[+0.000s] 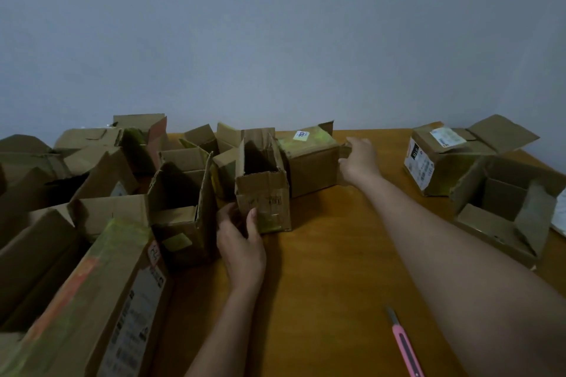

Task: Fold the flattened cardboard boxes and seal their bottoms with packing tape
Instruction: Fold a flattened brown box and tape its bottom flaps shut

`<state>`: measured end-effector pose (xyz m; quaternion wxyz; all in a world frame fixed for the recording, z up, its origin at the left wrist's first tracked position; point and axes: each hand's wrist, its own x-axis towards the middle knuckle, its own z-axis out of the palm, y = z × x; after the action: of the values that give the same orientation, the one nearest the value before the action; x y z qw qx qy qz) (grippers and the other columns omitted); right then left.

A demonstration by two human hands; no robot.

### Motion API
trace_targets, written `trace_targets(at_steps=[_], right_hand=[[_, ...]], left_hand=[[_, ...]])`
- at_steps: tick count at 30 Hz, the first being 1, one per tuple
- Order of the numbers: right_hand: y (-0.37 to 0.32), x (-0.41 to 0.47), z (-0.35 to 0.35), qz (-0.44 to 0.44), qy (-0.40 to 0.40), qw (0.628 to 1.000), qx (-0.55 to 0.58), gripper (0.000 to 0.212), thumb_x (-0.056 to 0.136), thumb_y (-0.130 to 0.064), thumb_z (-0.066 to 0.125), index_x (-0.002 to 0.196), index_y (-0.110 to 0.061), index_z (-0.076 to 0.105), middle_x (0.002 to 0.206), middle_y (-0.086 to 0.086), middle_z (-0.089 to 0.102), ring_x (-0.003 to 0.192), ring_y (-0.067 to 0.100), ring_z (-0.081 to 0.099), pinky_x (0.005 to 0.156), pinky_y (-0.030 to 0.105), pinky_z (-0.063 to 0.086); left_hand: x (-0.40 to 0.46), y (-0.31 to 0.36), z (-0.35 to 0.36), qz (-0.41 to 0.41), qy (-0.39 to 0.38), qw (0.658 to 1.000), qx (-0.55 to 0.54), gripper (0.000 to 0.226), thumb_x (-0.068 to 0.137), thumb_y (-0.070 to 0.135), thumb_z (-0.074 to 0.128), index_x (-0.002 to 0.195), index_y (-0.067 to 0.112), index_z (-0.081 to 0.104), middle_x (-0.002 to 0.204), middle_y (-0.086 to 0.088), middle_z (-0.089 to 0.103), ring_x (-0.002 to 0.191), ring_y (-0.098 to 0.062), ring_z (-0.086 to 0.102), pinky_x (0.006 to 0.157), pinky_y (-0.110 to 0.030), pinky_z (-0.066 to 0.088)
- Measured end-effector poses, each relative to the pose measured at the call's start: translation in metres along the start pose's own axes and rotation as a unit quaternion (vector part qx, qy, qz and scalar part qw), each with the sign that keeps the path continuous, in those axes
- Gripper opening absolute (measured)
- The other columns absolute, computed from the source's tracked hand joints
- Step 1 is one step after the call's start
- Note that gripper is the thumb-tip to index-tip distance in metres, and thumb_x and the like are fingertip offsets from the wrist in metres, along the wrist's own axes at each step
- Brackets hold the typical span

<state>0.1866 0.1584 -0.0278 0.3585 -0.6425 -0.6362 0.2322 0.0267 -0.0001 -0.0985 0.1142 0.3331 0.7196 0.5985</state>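
I had the small open box [263,193] upright mid-table, left hand [242,242] gripping its near-left corner, thumb on the front face. Right hand [358,162] reached the taped box [312,162] behind it, fingers touching its right side; grip unclear. Pink cutter [404,346] lay on the table [321,254] near me.

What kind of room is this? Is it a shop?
Probably a home packing corner, not a shop: many used cardboard boxes crowd a wooden table against a bare wall, with a pink utility knife nearby.
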Motion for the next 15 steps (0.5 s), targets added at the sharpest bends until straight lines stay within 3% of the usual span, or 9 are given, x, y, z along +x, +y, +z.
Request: trace_targets(at_steps=[2, 4, 7, 9, 11, 15], right_hand=[[0.001, 0.002, 0.002, 0.019, 0.041, 0.999, 0.014, 0.033, 0.096, 0.001, 0.053, 0.128, -0.005, 0.057, 0.136, 0.009, 0.047, 0.088, 0.013, 0.054, 0.069, 0.004, 0.041], [0.003, 0.003, -0.001, 0.021, 0.092, 0.995, -0.010, 0.014, 0.095, -0.001, 0.056, 0.102, -0.005, 0.067, 0.119, 0.010, 0.060, 0.074, 0.012, 0.048, 0.055, 0.011, 0.034], [0.004, -0.001, -0.014, 0.010, 0.140, 0.990, -0.028, 0.014, 0.095, -0.001, 0.052, 0.096, -0.003, 0.065, 0.107, 0.009, 0.060, 0.076, 0.018, 0.052, 0.059, 0.014, 0.034], [0.002, -0.006, -0.030, -0.008, 0.184, 0.983, -0.019, 0.017, 0.094, 0.002, 0.047, 0.097, -0.003, 0.063, 0.101, 0.000, 0.052, 0.071, 0.012, 0.046, 0.056, 0.011, 0.032], [-0.004, -0.015, -0.046, -0.045, 0.215, 0.975, -0.026, 0.017, 0.091, 0.004, 0.049, 0.091, -0.005, 0.064, 0.106, 0.003, 0.049, 0.078, 0.013, 0.046, 0.064, 0.010, 0.030], [-0.002, -0.034, -0.063, -0.132, 0.182, 0.974, -0.015, 0.018, 0.087, 0.004, 0.060, 0.081, -0.010, 0.069, 0.105, 0.005, 0.056, 0.089, 0.011, 0.052, 0.071, 0.008, 0.037]], left_hand=[[0.000, 0.000, 0.000, 0.000, -0.005, 1.000, 0.001, 0.033, 0.096, 0.024, 0.058, 0.128, 0.016, 0.052, 0.128, -0.004, 0.059, 0.122, -0.019, 0.054, 0.103, -0.037, 0.045], [0.000, 0.000, 0.000, -0.001, -0.013, 1.000, -0.003, 0.033, 0.096, 0.024, 0.058, 0.127, 0.016, 0.052, 0.127, -0.003, 0.059, 0.121, -0.018, 0.054, 0.103, -0.036, 0.045], [0.000, 0.000, -0.001, -0.001, -0.015, 1.000, 0.000, 0.032, 0.097, 0.025, 0.057, 0.127, 0.016, 0.052, 0.127, -0.004, 0.059, 0.121, -0.018, 0.054, 0.101, -0.033, 0.043], [0.000, -0.001, 0.000, -0.001, -0.016, 1.000, 0.003, 0.031, 0.097, 0.026, 0.056, 0.126, 0.015, 0.052, 0.125, -0.005, 0.060, 0.120, -0.020, 0.055, 0.101, -0.035, 0.044], [-0.001, -0.001, 0.000, 0.001, -0.014, 1.000, 0.006, 0.030, 0.098, 0.026, 0.056, 0.126, 0.015, 0.052, 0.124, -0.006, 0.060, 0.119, -0.020, 0.055, 0.100, -0.035, 0.045], [-0.001, -0.001, -0.001, -0.003, -0.015, 1.000, 0.003, 0.032, 0.098, 0.025, 0.055, 0.128, 0.014, 0.051, 0.126, -0.006, 0.060, 0.121, -0.021, 0.055, 0.101, -0.036, 0.045]])
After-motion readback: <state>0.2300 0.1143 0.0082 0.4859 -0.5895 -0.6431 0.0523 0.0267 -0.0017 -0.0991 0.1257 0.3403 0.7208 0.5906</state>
